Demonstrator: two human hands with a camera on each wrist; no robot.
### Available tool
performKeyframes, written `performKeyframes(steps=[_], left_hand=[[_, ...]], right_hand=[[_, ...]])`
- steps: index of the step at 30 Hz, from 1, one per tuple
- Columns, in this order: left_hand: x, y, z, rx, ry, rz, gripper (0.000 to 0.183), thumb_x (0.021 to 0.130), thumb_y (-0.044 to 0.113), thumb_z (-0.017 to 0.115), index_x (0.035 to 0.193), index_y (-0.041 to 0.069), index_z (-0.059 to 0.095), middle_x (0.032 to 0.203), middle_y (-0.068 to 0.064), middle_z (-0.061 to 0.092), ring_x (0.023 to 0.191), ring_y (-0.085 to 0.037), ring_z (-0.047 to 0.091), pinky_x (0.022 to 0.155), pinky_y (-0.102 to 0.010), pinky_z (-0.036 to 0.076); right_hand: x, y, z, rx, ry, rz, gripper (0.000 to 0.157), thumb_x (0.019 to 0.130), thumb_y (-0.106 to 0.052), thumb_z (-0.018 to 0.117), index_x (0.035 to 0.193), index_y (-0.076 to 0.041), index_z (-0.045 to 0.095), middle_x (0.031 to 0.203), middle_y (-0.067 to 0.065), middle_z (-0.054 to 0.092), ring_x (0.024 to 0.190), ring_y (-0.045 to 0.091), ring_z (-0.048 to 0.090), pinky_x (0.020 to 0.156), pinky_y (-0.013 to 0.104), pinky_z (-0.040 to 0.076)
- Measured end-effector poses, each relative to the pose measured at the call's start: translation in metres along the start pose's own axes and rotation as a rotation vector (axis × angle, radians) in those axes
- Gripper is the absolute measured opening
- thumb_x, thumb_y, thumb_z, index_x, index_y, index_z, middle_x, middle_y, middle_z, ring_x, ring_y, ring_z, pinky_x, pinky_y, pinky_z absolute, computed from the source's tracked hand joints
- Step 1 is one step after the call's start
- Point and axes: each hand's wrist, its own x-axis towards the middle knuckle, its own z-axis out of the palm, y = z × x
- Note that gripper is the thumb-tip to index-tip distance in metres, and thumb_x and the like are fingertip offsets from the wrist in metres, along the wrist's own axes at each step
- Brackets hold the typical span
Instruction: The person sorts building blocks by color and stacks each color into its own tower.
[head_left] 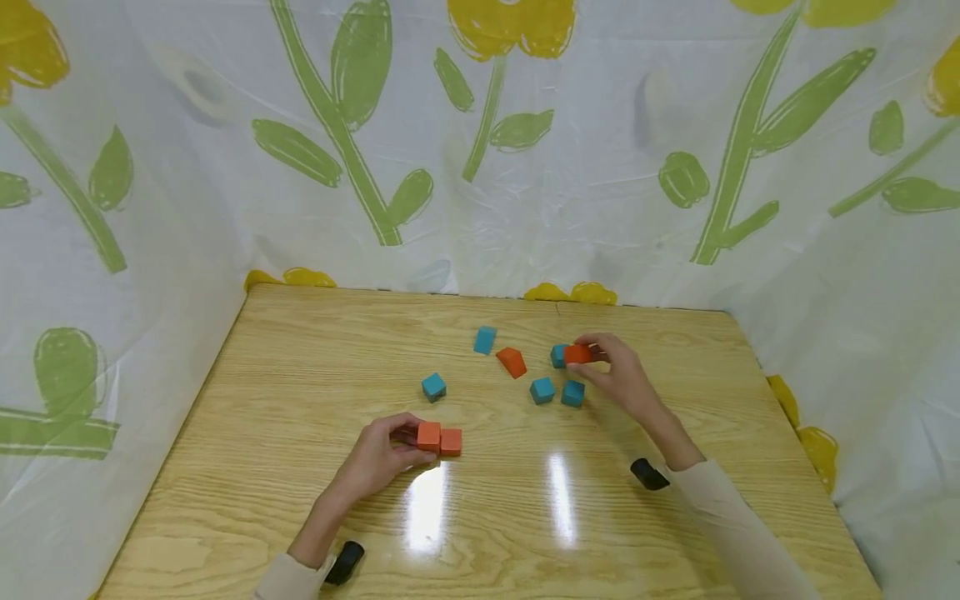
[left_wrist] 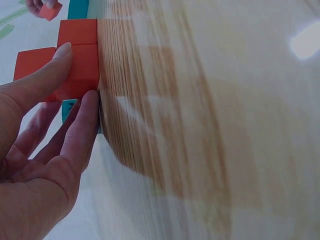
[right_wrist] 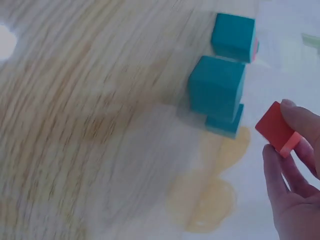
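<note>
The left hand [head_left: 377, 458] is curling its thumb and fingers around a small red stack on the near left of the bench [head_left: 262, 400]: an upper red block [head_left: 429, 435] is sitting on a lower red block [left_wrist: 79, 75], and a side red block [head_left: 452, 442] is standing just to their right. The thumb is lying across the seam between upper and lower, so an uneven squeeze could be sliding one off the other, or nudging the side block away.

Farther right, the right hand [head_left: 625, 379] is pinching a lifted red block [head_left: 577, 355] between thumb and fingertips, its gap only as wide as the block. That grip is looking shallow; a slip could be dropping the block onto the far blue block [head_left: 557, 356], which it is partly hiding in the head view. Two nearer blue blocks [head_left: 542, 390] [head_left: 573, 393] are resting close by, so a low sweep leftward could be knocking them, or the red wedge [head_left: 512, 362] beyond.
</note>
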Motion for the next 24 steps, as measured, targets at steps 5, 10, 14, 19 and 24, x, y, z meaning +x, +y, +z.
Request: performKeyframes(steps=[5, 10, 14, 19, 24], left_hand=[[0.0, -0.001, -0.001, -0.008, -0.004, -0.002, 0.029, 0.085, 0.005, 0.084, 0.111, 0.001, 0.072, 0.108, -0.013, 0.072, 0.095, -0.027, 0.072, 0.082, -0.031, 0.06], [0.001, -0.003, 0.001, 0.008, -0.005, -0.011, 0.028, 0.085, 0.004, 0.084, 0.11, 0.003, 0.072, 0.108, -0.012, 0.072, 0.096, -0.027, 0.072, 0.083, -0.029, 0.059], [0.001, -0.003, 0.001, 0.011, -0.007, -0.021, 0.028, 0.084, 0.004, 0.084, 0.11, 0.004, 0.072, 0.108, -0.011, 0.072, 0.096, -0.026, 0.071, 0.083, -0.028, 0.059], [0.001, -0.003, 0.001, 0.014, -0.003, -0.021, 0.028, 0.084, 0.003, 0.084, 0.109, 0.004, 0.073, 0.107, -0.01, 0.072, 0.095, -0.026, 0.071, 0.083, -0.029, 0.059], [0.0, -0.002, 0.0, 0.013, -0.001, -0.01, 0.027, 0.084, 0.004, 0.084, 0.109, 0.003, 0.072, 0.107, -0.011, 0.073, 0.095, -0.027, 0.072, 0.082, -0.03, 0.06]], right_hand=[[-0.003, -0.009, 0.004, 0.06, -0.013, -0.022, 0.042, 0.084, 0.002, 0.083, 0.121, 0.006, 0.064, 0.117, 0.02, 0.064, 0.101, 0.035, 0.066, 0.087, 0.049, 0.059], [-0.007, -0.018, 0.008, 0.095, -0.013, -0.051, 0.042, 0.084, 0.005, 0.082, 0.122, 0.006, 0.064, 0.112, 0.018, 0.067, 0.098, 0.032, 0.067, 0.086, 0.042, 0.06], [-0.01, -0.026, 0.012, 0.135, -0.01, -0.086, 0.043, 0.084, 0.003, 0.082, 0.123, 0.004, 0.064, 0.108, 0.016, 0.068, 0.096, 0.03, 0.067, 0.085, 0.038, 0.06], [-0.014, -0.036, 0.018, 0.18, -0.021, -0.101, 0.043, 0.084, 0.005, 0.081, 0.123, 0.002, 0.064, 0.109, 0.015, 0.068, 0.094, 0.028, 0.068, 0.085, 0.035, 0.06], [-0.016, -0.045, 0.024, 0.206, -0.033, -0.082, 0.04, 0.084, 0.002, 0.082, 0.12, 0.001, 0.066, 0.109, 0.013, 0.07, 0.09, 0.023, 0.069, 0.082, 0.033, 0.061]])
